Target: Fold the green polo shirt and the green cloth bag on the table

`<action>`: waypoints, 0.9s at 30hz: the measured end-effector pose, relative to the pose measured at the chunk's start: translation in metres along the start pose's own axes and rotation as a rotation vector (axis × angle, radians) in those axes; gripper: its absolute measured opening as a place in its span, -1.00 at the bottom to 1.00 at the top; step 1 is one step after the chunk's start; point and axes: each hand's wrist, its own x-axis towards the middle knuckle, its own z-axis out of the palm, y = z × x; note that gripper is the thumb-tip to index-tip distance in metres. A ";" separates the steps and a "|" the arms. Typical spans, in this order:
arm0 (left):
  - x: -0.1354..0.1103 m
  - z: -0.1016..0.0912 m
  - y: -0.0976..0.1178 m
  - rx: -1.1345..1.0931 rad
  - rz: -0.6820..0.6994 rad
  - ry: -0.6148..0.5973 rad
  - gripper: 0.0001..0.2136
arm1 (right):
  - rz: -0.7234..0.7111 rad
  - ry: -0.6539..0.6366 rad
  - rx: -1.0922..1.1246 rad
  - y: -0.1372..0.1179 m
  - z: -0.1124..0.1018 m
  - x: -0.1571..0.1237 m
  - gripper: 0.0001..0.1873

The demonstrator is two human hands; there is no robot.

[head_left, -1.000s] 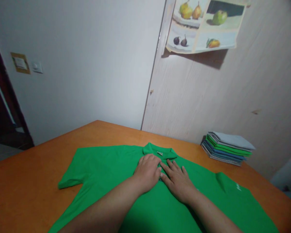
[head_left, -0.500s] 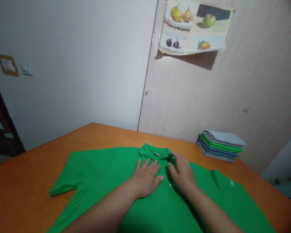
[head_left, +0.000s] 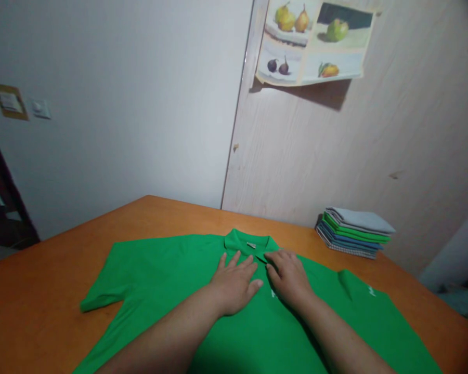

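A green polo shirt (head_left: 167,280) lies spread out, its collar (head_left: 236,241) toward the far side and a small label inside the neck. My left hand (head_left: 236,288) rests flat on the chest, just below the collar, fingers spread and holding nothing. On the other side of the neck opening, my right hand (head_left: 288,275) has its fingers bent and its thumb close to the index finger, at the right collar tip and placket edge. The fingers cover that collar tip. Small white lettering shows on the chest beside the right thumb and on the sleeve at the right.
Under the shirt is an orange-brown table (head_left: 35,296). A stack of folded clothes (head_left: 354,234) stands at its back right, near the wall. A fruit poster (head_left: 315,44) hangs above, and a wall switch (head_left: 41,108) is at the left.
My right hand has moved slightly left and down, and the right side of the collar, raised before, now lies flatter. My left hand stays in place on the shirt.
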 end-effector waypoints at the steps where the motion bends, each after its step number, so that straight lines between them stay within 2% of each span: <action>1: 0.000 0.000 0.000 0.001 -0.004 -0.002 -0.40 | -0.020 -0.037 -0.003 -0.001 -0.001 0.000 -0.67; 3: 0.000 0.000 0.000 0.000 -0.009 -0.007 -0.40 | -0.038 -0.094 -0.005 -0.002 -0.001 -0.001 -0.70; 6: 0.001 0.000 0.001 -0.002 -0.009 -0.011 -0.40 | -0.022 -0.114 -0.003 -0.004 -0.003 -0.001 -0.69; 12: 0.000 0.002 0.000 0.012 0.006 0.037 -0.43 | 0.007 -0.036 0.015 -0.006 -0.004 -0.002 -0.63; 17: 0.000 0.003 0.001 0.043 0.068 0.097 -0.50 | 0.050 -0.044 0.002 -0.005 0.000 -0.002 -0.67; 27: 0.002 0.002 0.002 0.055 0.085 0.074 -0.45 | 0.083 0.055 -0.018 -0.010 -0.002 0.002 -0.64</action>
